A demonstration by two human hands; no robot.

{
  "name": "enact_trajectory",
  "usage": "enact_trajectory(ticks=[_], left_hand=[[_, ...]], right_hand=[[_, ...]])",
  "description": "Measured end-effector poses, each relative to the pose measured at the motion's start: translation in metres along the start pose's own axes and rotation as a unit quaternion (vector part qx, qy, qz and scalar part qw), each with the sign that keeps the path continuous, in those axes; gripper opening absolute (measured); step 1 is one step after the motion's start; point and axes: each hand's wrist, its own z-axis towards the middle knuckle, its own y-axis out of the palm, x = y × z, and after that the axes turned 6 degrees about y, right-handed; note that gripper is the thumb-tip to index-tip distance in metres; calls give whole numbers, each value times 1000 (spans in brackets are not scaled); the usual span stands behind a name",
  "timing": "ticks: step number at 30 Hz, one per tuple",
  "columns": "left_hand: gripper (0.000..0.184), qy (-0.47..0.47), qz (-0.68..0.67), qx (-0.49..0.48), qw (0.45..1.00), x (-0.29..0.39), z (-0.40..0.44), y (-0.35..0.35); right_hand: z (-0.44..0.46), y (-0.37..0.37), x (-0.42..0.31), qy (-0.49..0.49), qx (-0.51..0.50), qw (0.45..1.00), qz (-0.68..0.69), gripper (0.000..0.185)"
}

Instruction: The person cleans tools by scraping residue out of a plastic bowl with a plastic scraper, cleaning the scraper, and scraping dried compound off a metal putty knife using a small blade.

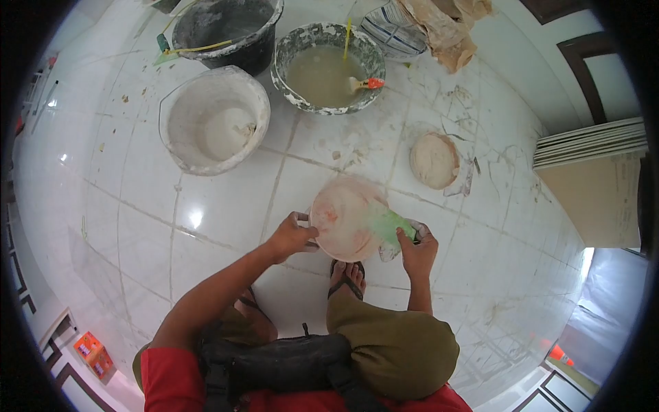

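A round bowl [331,240] smeared inside with whitish, pink-tinged paste is just above the floor in front of my feet. My left hand [292,238] grips its left rim, thumb and fingers closed on the edge. In my right hand [417,248] is a flat green scraper [392,223], pinched near its outer end. The scraper's other end reaches over the right side of the bowl and is blurred by motion. A small, dirty, pale piece [390,252] shows beneath the scraper, and I cannot make out what it is.
Ahead stand a white-coated bucket [180,127], a black tub [182,34] and a basin [280,72] of cloudy water with a brush [371,83]. A tub of pale powder or paste [434,161] sits right. Beyond lie a sack [391,31] and stacked panels [590,144].
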Motion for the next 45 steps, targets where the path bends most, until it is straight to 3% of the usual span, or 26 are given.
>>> enact_trajectory(ticks=[2, 4, 5, 7, 8, 10, 11, 13, 14, 16, 18, 19, 20, 24, 28, 30, 31, 32, 33, 34, 35, 36, 38, 41, 43, 45], left_hand=[[68, -19, -83, 43, 995, -10, -1, 21], [63, -51, -147, 88, 984, -31, -1, 41], [51, 61, -59, -7, 996, -60, 7, 48], [39, 173, 30, -101, 979, -53, 4, 64], [48, 18, -65, -74, 995, -45, -1, 77], [56, -138, -158, -48, 977, -41, -3, 82], [59, -127, -148, -97, 976, -50, 2, 76], [62, -115, -138, -147, 973, -57, 4, 60], [63, 14, 150, -160, 976, -55, 7, 50], [64, 139, 421, -156, 883, -32, 4, 37], [64, -50, 213, 54, 974, -2, -1, 26], [64, -51, 213, 53, 974, -3, 1, 22], [62, -37, 157, 31, 986, -8, 4, 18], [59, -19, 41, -36, 998, -32, 13, 28], [52, -34, 42, 6, 999, -47, 3, 52], [48, -58, -75, -15, 995, -50, -7, 62], [48, -58, -74, -12, 996, -43, -10, 62], [45, -115, -10, -76, 990, -38, -15, 61], [43, -172, 53, -139, 974, -29, -19, 60], [43, -175, 53, -137, 974, -25, -19, 55], [42, 31, 284, -91, 954, -21, -19, 48], [43, 234, 489, -38, 840, -14, -16, 41], [40, 165, 451, 52, 876, 38, -13, 29], [41, 189, 411, 80, 888, 59, 7, 6], [43, 298, 403, 60, 863, 52, 20, -5], [44, 268, 381, 39, 884, 45, 31, -3]], right_hand=[[-2, -7, -17, -18, 9, 998, -64, 40], [-2, -7, -29, -195, 36, 959, -202, 34], [0, -6, -32, -195, 37, 959, -203, 34], [6, 1, -41, -288, 11, 912, -293, 34], [7, 6, -46, -288, 11, 911, -293, 34], [7, 15, -59, -151, -2, 923, -354, 32], [11, 17, -57, -151, 0, 922, -356, 32], [21, 24, -47, -161, -1, 963, -215, 26], [22, 25, -43, -162, -1, 963, -216, 26], [18, 30, -32, -139, -2, 984, -108, 30], [24, 43, 11, -98, -7, 995, -23, 31], [27, 49, 33, -58, -10, 996, 63, 31], [26, 53, 48, -56, -9, 996, 62, 31], [28, 55, 61, -65, -29, 997, 26, 33], [35, 47, 58, -69, -6, 994, -80, 34], [31, 46, 44, -59, 9, 997, -47, 35], [31, 48, 38, -49, 24, 998, -12, 36], [35, 50, 39, -49, 23, 998, -11, 36], [39, 53, 42, -86, 15, 996, -21, 37], [43, 55, 47, -122, 7, 992, -30, 38], [46, 58, 52, -119, 5, 992, -30, 38], [51, 62, 58, -76, -12, 996, -38, 38], [53, 67, 52, -31, -29, 998, -44, 38], [41, 66, 18, -12, -56, 998, -5, 36], [38, 63, 18, -141, -51, 988, -26, 37], [36, 62, 26, -163, -48, 984, -59, 38]])
